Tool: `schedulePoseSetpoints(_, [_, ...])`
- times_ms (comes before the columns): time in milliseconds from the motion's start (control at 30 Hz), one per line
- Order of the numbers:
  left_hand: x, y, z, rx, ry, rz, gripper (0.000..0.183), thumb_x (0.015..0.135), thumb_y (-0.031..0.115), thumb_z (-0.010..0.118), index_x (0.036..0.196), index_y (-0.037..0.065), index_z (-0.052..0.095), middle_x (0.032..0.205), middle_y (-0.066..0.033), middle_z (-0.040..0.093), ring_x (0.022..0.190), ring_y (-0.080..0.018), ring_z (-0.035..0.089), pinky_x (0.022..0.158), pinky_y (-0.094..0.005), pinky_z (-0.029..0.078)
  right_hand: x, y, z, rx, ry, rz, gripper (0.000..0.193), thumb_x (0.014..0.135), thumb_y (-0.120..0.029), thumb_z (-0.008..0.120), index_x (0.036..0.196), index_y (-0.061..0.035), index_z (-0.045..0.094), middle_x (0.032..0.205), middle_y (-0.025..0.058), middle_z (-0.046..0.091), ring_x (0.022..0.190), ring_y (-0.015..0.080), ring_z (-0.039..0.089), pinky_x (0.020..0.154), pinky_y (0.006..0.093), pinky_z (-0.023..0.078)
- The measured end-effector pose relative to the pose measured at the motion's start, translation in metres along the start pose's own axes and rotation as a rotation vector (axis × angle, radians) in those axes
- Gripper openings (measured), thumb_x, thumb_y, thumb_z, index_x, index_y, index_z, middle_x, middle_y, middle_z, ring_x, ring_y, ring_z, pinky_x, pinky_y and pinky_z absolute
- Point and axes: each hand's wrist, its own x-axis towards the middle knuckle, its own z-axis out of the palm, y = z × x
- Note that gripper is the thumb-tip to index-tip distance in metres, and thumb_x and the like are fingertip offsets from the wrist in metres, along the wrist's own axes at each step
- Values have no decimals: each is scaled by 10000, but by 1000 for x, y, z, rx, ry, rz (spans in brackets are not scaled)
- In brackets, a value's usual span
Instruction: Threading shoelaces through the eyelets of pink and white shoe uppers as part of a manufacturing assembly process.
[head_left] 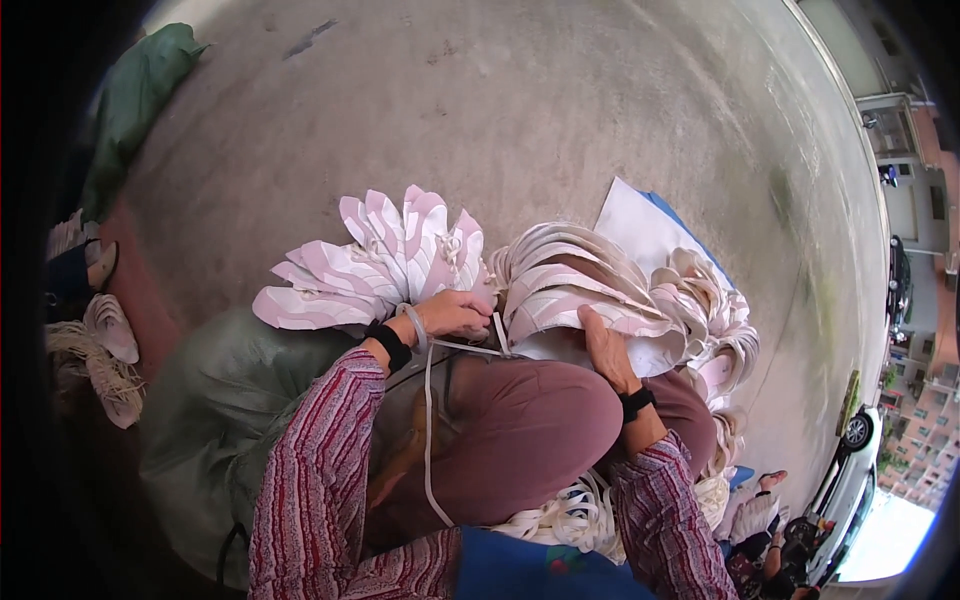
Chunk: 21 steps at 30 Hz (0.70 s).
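My left hand, fingers curled closed, is beside a fanned bundle of pink-and-white shoe uppers. What it pinches is hidden; a thin white strap hangs close to its wrist and runs down over my lap. Against the near edge of a second stack of shoe uppers, my right hand presses with its thumb on top and the other fingers mostly hidden. Short white strips show between my two hands, above my knee.
More curled shoe pieces lie right of the stack, near a white sheet. Coiled white straps sit by my lap. A green sack bulges at left. Farther off are another person's foot and a white vehicle.
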Motion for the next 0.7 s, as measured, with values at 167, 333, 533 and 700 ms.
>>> schedulePoseSetpoints(167, [57,72,-20,273,315,8,273,878,203,588,1062,2,609,954,-95,661,828,-163,643,684,-275,543,-4,-12,-2,3,-38,57,450,1006,-394,341,1083,-7,556,1050,283,603,1016,401,549,934,401,393])
schedulePoseSetpoints(333, [146,78,-29,813,467,-3,431,868,359,556,1091,-8,595,999,-179,658,902,-272,646,780,-360,531,-8,-13,-4,158,-83,144,372,1017,-349,361,1068,-44,569,1051,236,607,981,363,563,908,388,415])
schedulePoseSetpoints(533, [232,34,-46,959,412,-99,497,900,450,531,1085,5,654,1079,-242,655,1036,-342,626,849,-430,479,-2,-2,3,107,-6,-232,367,1025,-286,345,1289,-73,487,1058,228,616,966,376,597,864,399,454])
schedulePoseSetpoints(700, [248,28,-99,791,77,-159,304,916,229,510,1037,-4,663,953,-157,693,790,-246,695,669,-374,560,-4,-4,5,282,-275,32,600,989,-505,293,1289,-16,472,1198,290,566,1088,477,516,948,446,396])
